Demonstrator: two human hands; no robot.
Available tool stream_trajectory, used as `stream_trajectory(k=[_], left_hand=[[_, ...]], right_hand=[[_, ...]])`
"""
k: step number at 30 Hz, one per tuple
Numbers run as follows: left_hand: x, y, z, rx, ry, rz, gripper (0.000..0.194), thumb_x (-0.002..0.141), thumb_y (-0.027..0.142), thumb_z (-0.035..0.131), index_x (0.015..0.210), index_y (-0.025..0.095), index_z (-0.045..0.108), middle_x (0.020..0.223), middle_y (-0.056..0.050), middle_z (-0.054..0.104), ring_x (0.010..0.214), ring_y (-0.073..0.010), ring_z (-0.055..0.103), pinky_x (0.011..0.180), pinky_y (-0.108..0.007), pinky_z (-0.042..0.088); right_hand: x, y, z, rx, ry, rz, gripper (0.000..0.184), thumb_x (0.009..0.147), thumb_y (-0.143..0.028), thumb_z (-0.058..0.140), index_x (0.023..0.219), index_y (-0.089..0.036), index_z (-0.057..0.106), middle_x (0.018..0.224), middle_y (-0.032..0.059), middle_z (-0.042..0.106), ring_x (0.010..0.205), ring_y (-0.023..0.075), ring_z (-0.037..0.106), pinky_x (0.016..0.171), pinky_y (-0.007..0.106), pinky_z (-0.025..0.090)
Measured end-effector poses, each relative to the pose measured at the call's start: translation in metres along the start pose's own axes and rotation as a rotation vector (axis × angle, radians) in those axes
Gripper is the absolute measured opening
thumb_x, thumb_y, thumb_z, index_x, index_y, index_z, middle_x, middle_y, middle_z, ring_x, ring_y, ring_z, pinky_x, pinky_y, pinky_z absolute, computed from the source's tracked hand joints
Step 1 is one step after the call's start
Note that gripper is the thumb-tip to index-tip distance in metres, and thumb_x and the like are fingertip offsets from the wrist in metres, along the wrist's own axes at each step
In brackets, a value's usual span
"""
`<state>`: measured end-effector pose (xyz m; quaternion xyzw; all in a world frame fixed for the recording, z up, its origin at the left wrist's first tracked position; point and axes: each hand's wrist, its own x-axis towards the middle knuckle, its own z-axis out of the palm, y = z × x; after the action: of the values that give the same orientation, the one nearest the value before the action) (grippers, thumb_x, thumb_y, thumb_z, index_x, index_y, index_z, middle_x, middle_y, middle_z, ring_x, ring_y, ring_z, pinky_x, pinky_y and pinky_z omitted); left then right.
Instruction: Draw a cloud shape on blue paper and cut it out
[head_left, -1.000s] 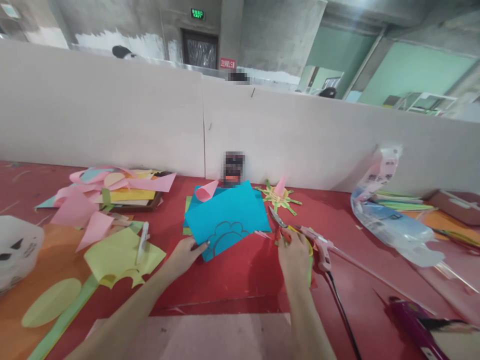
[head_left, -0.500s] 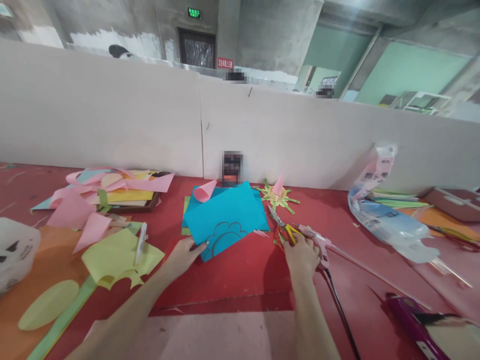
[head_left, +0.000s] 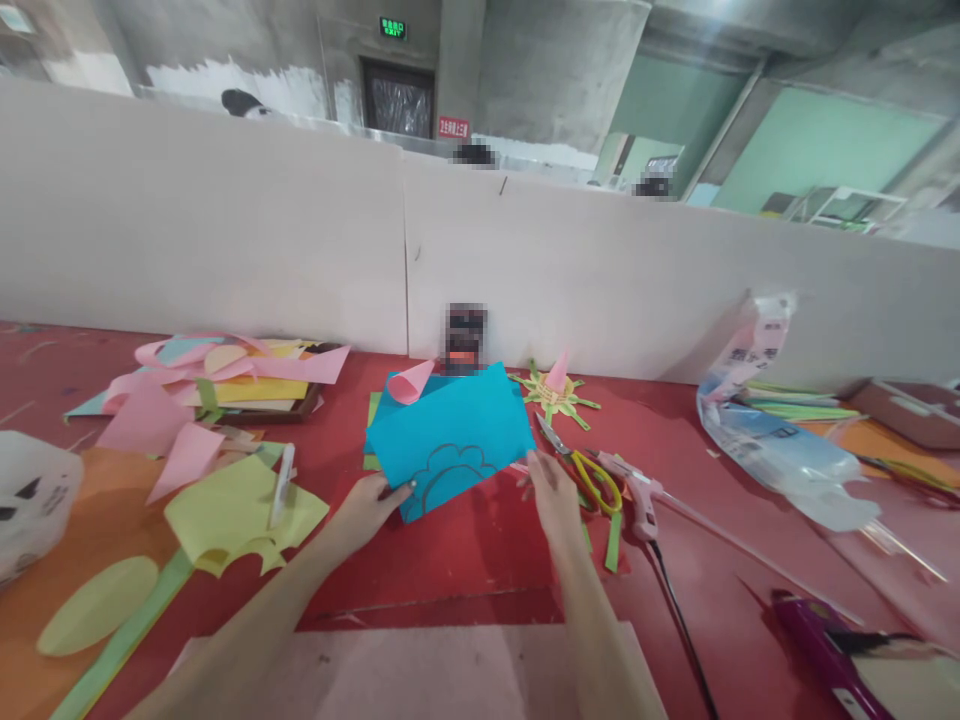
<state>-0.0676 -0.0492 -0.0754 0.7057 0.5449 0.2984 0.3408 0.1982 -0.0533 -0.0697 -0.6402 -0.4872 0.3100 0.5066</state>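
A sheet of blue paper (head_left: 442,420) with a flower outline drawn in dark line lies at the middle of the table. My left hand (head_left: 375,503) pinches its lower left corner, thumb on top. At the right edge of the sheet is my right hand (head_left: 553,492), fingers stretched toward the corner and holding nothing; whether they touch the paper I cannot tell. Yellow-handled scissors (head_left: 592,480) lie just right of that hand, beside a pink glue gun (head_left: 643,500). A rolled pink paper cone (head_left: 411,382) rests on the blue sheet's upper left.
A paper flower with a pink cone (head_left: 556,380) stands behind the scissors. Paper scraps (head_left: 217,370) and a yellow-green cut sheet (head_left: 240,505) lie left. To the right are a plastic bag (head_left: 795,460) and a purple device (head_left: 825,640). A white partition (head_left: 562,270) borders the back.
My right hand has let go of the scissors and moved left to the blue paper's edge. The scissors and green strips now lie uncovered. My left hand keeps its hold.
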Motion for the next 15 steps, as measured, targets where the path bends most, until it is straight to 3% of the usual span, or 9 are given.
stream_trajectory(k=[2, 5, 8, 11, 13, 15], left_hand=[[0.0, 0.001, -0.001, 0.002, 0.001, -0.009, 0.038, 0.079, 0.047, 0.043, 0.067, 0.016, 0.063, 0.068, -0.002, 0.067, 0.07, -0.021, 0.06, 0.064, -0.025, 0.046], [0.0, 0.003, -0.001, -0.047, 0.004, 0.012, 0.037, 0.078, 0.047, 0.045, 0.07, 0.017, 0.064, 0.073, -0.002, 0.068, 0.074, -0.0218, 0.061, 0.068, -0.027, 0.047], [0.0, 0.004, -0.001, -0.079, 0.022, 0.007, 0.035, 0.077, 0.047, 0.046, 0.071, 0.017, 0.064, 0.078, -0.003, 0.07, 0.076, -0.022, 0.061, 0.07, -0.028, 0.047], [0.0, 0.003, 0.0, -0.113, 0.038, -0.018, 0.036, 0.075, 0.049, 0.049, 0.069, 0.017, 0.064, 0.077, -0.003, 0.07, 0.075, -0.0224, 0.062, 0.071, -0.03, 0.048], [0.001, -0.002, 0.001, -0.214, 0.037, 0.01, 0.035, 0.073, 0.05, 0.052, 0.074, 0.019, 0.067, 0.082, -0.003, 0.071, 0.081, -0.0238, 0.062, 0.076, -0.033, 0.048], [0.003, -0.008, 0.001, -0.353, 0.027, 0.059, 0.035, 0.07, 0.051, 0.057, 0.08, 0.02, 0.07, 0.094, -0.005, 0.07, 0.09, -0.0261, 0.062, 0.08, -0.036, 0.048]], right_hand=[[-0.003, 0.0, 0.01, 0.154, -0.101, 0.0, 0.034, 0.08, -0.051, 0.049, 0.07, -0.019, 0.056, 0.057, 0.0007, 0.061, 0.049, 0.015, 0.054, 0.051, 0.026, 0.042], [-0.006, 0.003, 0.022, 0.303, -0.193, 0.041, 0.035, 0.073, -0.049, 0.06, 0.06, -0.02, 0.047, 0.05, -0.0021, 0.055, 0.047, 0.0142, 0.053, 0.044, 0.023, 0.037], [-0.007, 0.004, 0.026, 0.419, -0.217, 0.083, 0.035, 0.069, -0.044, 0.067, 0.058, -0.02, 0.045, 0.05, -0.0024, 0.054, 0.049, 0.0143, 0.054, 0.042, 0.022, 0.037], [-0.009, -0.002, 0.023, 0.527, -0.239, 0.098, 0.027, 0.069, -0.04, 0.068, 0.062, -0.019, 0.053, 0.052, -0.001, 0.057, 0.05, 0.015, 0.056, 0.042, 0.022, 0.039], [-0.01, -0.009, 0.019, 0.581, -0.281, 0.082, 0.022, 0.069, -0.038, 0.068, 0.067, -0.019, 0.06, 0.061, 0.0027, 0.063, 0.054, 0.0166, 0.059, 0.045, 0.024, 0.043], [-0.011, -0.015, 0.013, 0.644, -0.347, -0.006, 0.021, 0.07, -0.04, 0.068, 0.067, -0.02, 0.062, 0.091, 0.0089, 0.068, 0.078, 0.0241, 0.064, 0.059, 0.031, 0.05]])
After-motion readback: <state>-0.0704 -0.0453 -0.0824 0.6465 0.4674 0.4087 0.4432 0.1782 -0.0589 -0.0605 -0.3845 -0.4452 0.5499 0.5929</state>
